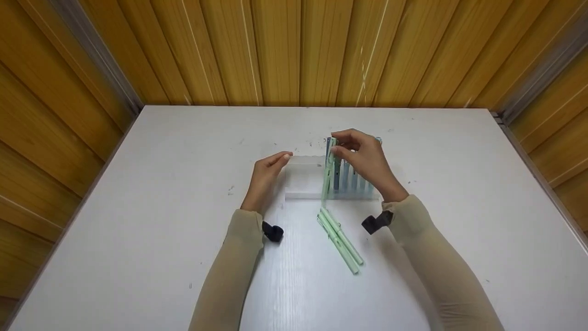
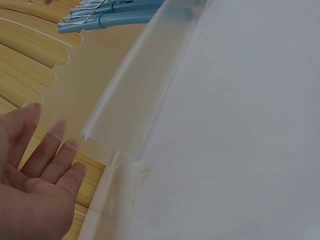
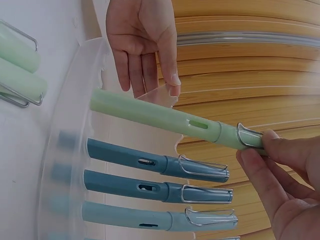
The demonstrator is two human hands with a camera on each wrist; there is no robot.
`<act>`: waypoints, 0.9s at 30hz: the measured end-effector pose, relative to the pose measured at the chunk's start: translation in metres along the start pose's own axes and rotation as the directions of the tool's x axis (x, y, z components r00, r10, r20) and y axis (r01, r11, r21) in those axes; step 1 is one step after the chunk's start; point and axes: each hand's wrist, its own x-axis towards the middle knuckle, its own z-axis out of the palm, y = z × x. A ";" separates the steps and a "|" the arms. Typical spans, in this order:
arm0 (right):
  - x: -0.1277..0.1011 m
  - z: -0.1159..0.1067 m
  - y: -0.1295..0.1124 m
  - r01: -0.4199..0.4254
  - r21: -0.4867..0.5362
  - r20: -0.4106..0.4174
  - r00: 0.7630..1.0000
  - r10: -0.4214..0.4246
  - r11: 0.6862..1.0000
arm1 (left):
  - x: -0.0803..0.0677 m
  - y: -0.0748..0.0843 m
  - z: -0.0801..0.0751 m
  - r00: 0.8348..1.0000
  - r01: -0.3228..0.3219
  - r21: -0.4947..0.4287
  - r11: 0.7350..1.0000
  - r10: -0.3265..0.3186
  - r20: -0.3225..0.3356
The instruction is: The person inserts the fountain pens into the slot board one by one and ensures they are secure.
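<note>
The count of light blue pens cannot be settled: in the head view part of the row is covered by the right hand, and in the right wrist view the last ones are cut off by the frame. Whether the lower end of the held green pen is seated in the lip of the clear rack cannot be told. The near edge of the white table is out of frame.

The held pen is pinched by the right hand at its clip end, between thumb and fingers, with the wrist bent inward above the rack. The rack's upper left corner is pinched by the left hand; some of its fingertips are seen through the clear panel.

The held pen is pale green with a silver wire clip and an oblong slot in the barrel. It is tilted slightly against two dark blue pens ranged beside it in the rack. The rack is placed nearer the table's far edge, about midway between its left and right edges. Two loose green pens are laid side by side, slantwise, on the rack's near side.
</note>
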 end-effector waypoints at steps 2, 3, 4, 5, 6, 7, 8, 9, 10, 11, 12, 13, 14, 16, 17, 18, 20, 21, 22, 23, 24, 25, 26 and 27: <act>0.002 0.002 0.001 0.011 0.015 -0.012 1.000 -0.011 1.000 | 0.000 0.000 0.000 1.000 0.000 0.004 1.000 0.000 -0.001; 0.003 0.003 0.001 0.015 0.025 -0.018 1.000 -0.015 1.000 | 0.000 0.000 0.000 1.000 0.000 0.004 1.000 0.000 -0.001; 0.003 0.004 0.001 0.020 0.035 -0.024 1.000 -0.019 0.999 | 0.000 -0.001 0.000 1.000 0.001 0.003 1.000 -0.001 0.000; 0.004 0.005 0.001 0.026 0.041 -0.029 0.999 -0.025 0.999 | 0.000 -0.001 0.000 1.000 -0.001 0.002 1.000 0.001 0.002; 0.004 0.006 0.001 0.031 0.046 -0.033 0.999 -0.030 0.998 | 0.000 -0.001 0.000 1.000 -0.003 0.003 1.000 0.003 0.002; 0.005 0.007 0.001 0.035 0.046 -0.038 0.999 -0.034 0.998 | 0.000 -0.001 0.000 1.000 -0.005 0.002 1.000 0.005 0.003; 0.005 0.007 0.001 0.037 0.046 -0.041 0.999 -0.035 0.998 | 0.000 -0.001 -0.001 1.000 -0.007 -0.007 1.000 0.007 0.009; 0.006 0.008 0.001 0.041 0.046 -0.045 0.998 -0.039 0.998 | 0.000 -0.001 -0.001 1.000 -0.008 -0.016 1.000 0.008 0.017; 0.006 0.009 0.001 0.044 0.044 -0.050 0.998 -0.042 0.998 | 0.000 -0.002 -0.001 1.000 -0.010 -0.026 1.000 0.011 0.023; 0.006 0.009 0.002 0.046 0.042 -0.052 0.998 -0.043 0.998 | 0.000 -0.002 -0.001 0.999 -0.011 -0.037 0.999 0.012 0.030; 0.007 0.010 0.002 0.045 0.043 -0.054 0.998 -0.043 0.998 | 0.000 -0.002 -0.001 0.999 -0.010 -0.045 0.999 0.012 0.036; 0.008 0.010 0.003 0.046 0.045 -0.056 0.998 -0.043 0.998 | 0.000 -0.002 -0.001 0.999 -0.009 -0.055 0.998 0.012 0.043; 0.008 0.011 0.003 0.045 0.047 -0.056 0.998 -0.042 0.998 | 0.000 -0.002 -0.001 0.999 -0.009 -0.064 0.998 0.012 0.050; 0.010 0.011 0.004 0.044 0.046 -0.057 0.997 -0.042 0.998 | 0.000 -0.001 -0.001 0.999 -0.010 -0.065 0.998 0.013 0.050; 0.010 0.012 0.005 0.039 0.042 -0.058 0.998 -0.037 0.998 | 0.000 -0.001 -0.001 0.999 -0.011 -0.062 0.998 0.014 0.048; 0.011 0.013 0.005 0.033 0.038 -0.058 0.998 -0.031 0.999 | 0.000 -0.001 -0.001 0.999 -0.013 -0.062 0.998 0.016 0.046; 0.012 0.014 0.005 0.022 0.030 -0.058 0.998 -0.020 0.999 | 0.000 -0.001 0.000 0.999 -0.012 -0.055 0.998 0.014 0.037; 0.012 0.015 0.005 0.015 0.026 -0.058 0.998 -0.013 1.000 | 0.000 -0.001 0.000 0.999 -0.010 -0.051 0.999 0.011 0.032; 0.012 0.015 0.005 0.007 0.022 -0.058 0.998 -0.006 1.000 | 0.000 -0.002 0.000 1.000 -0.007 -0.050 0.999 0.008 0.026; 0.012 0.016 0.005 0.000 0.018 -0.056 0.998 0.001 1.000 | 0.000 -0.002 0.000 1.000 -0.002 -0.048 0.999 0.003 0.021; 0.012 0.017 0.005 -0.004 0.016 -0.054 0.999 0.005 1.000 | 0.000 -0.002 0.000 1.000 0.003 -0.047 0.999 -0.002 0.016; 0.012 0.018 0.006 -0.008 0.014 -0.053 0.999 0.008 1.000 | 0.001 -0.002 0.001 1.000 0.009 -0.042 0.999 -0.008 0.011; 0.012 0.018 0.006 -0.012 0.007 -0.052 0.999 0.012 1.000 | 0.001 -0.003 0.001 1.000 0.011 -0.039 0.999 -0.011 0.009; 0.012 0.019 0.006 -0.013 0.000 -0.049 0.999 0.013 1.000 | 0.001 -0.003 0.001 1.000 0.012 -0.033 0.999 -0.012 0.005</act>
